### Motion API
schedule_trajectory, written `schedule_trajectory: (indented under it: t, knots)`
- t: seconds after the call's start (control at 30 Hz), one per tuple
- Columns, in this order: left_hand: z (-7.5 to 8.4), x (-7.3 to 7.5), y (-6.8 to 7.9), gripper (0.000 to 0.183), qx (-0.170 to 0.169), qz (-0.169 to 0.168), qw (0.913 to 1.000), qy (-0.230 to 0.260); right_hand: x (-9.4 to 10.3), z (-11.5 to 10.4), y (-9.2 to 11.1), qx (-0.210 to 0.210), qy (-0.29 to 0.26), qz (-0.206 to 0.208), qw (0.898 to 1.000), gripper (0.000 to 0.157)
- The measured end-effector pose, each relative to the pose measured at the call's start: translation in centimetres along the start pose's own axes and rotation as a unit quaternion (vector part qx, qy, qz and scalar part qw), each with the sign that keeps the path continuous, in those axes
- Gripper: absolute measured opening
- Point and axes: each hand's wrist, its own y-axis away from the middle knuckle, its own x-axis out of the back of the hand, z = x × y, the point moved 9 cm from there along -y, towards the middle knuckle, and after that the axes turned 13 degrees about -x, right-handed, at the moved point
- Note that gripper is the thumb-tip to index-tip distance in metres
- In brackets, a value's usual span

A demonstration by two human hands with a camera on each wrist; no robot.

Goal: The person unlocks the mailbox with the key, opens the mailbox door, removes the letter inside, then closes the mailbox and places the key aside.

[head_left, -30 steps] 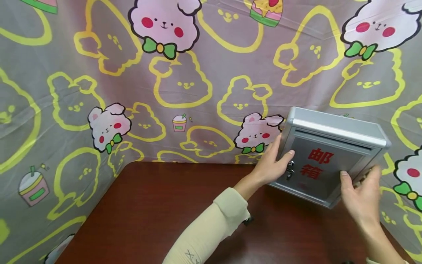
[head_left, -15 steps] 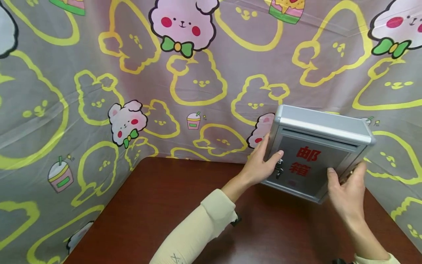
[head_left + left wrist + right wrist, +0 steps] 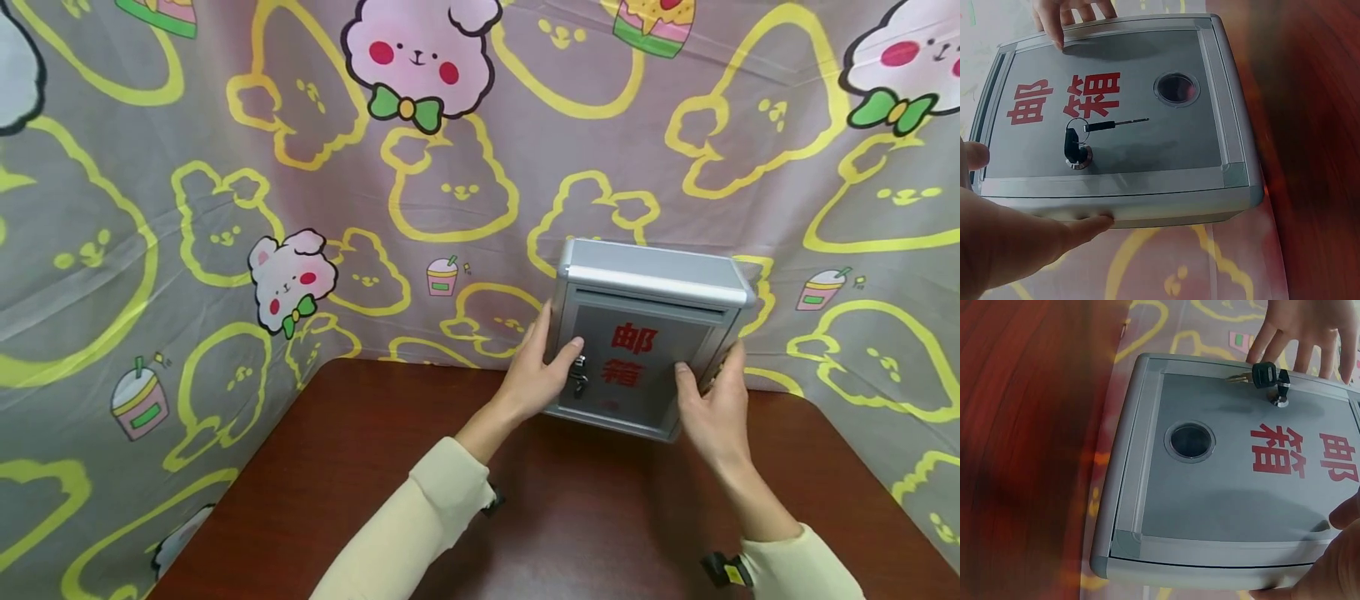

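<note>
A silver-grey metal mailbox (image 3: 637, 358) with red characters on its door is held upright, slightly tilted, between both hands over the table. My left hand (image 3: 531, 375) grips its left side, thumb on the front near the lock. On the right side my right hand (image 3: 716, 408) grips the box, thumb on the door's edge. A key (image 3: 1072, 144) sits in the lock, and another key (image 3: 1241, 378) hangs from its ring. In the right wrist view a round window (image 3: 1190, 440) shows low on the door. The mailbox's back is hidden.
The dark red-brown wooden table (image 3: 337, 467) spreads beneath the box. Behind it and along the sides hangs a grey-pink cloth (image 3: 315, 192) printed with yellow outlines and cartoon animals, close to the table's far edge.
The view first shifted to the right. Over the last half second, both hands carried the mailbox leftward, toward the middle of the table, keeping their grip on its sides.
</note>
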Motion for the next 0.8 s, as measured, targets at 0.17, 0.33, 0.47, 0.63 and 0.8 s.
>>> schedule_trajectory:
  t: [0.17, 0.33, 0.47, 0.63, 0.8]
  knots:
    - [-0.8, 2.2, 0.6, 0.078, 0.013, 0.011, 0.9998, -0.013, -2.6, -0.3, -0.2, 0.017, -0.017, -0.019, 1.000, 0.070]
    - [-1.6, 4.2, 1.2, 0.077, 0.014, 0.030, 0.9994, -0.015, -5.1, -0.1, -0.2, 0.023, -0.026, -0.033, 0.999, 0.077]
    - [-2.5, 5.4, 1.8, 0.077, 0.018, 0.043, 0.9989, -0.002, -6.8, -0.3, -0.3, 0.027, -0.032, -0.045, 0.998, 0.074]
    - [-3.5, 6.7, 2.5, 0.075, 0.033, 0.067, 0.9972, 0.003, -8.6, -0.5, -0.3, 0.032, -0.035, -0.059, 0.997, 0.069]
    - [-4.3, 7.7, 3.1, 0.068, 0.034, 0.085, 0.9955, -0.023, -10.0, -0.5, -0.4, 0.033, -0.035, -0.074, 0.996, 0.070]
